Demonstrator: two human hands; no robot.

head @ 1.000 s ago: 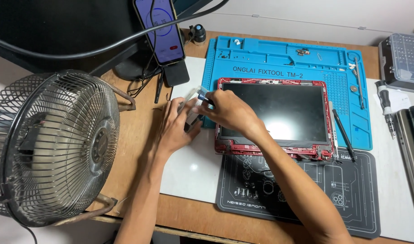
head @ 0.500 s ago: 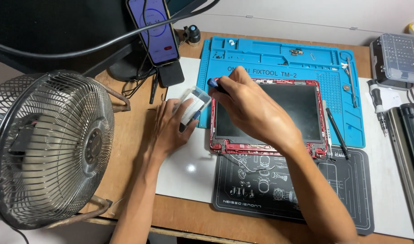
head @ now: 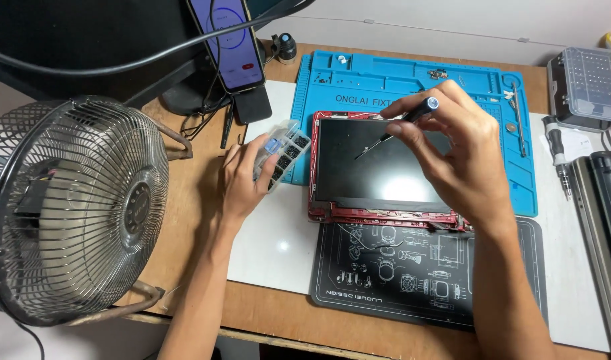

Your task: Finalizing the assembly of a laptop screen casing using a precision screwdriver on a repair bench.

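My left hand [head: 242,183] holds a small clear plastic parts box [head: 283,149] with several compartments, tilted up off the white mat. My right hand [head: 452,157] pinches a slim black screwdriver [head: 402,123] with a blue cap; its tip hovers over the dark screen of a red-framed tablet [head: 379,170]. The tablet lies across the lower edge of a blue repair mat [head: 419,83]. Whether the tip touches the screen is unclear.
A metal cage fan [head: 72,210] stands at the left. A phone [head: 229,40] leans on a stand at the back, beside cables. A black printed mat [head: 425,270] lies in front. A grey bit case [head: 589,83] and another screwdriver [head: 559,157] sit at the right.
My right hand moved right, from the parts box to above the tablet screen, with the screwdriver. My left hand has lifted and tilted the parts box. The camera has shifted closer.
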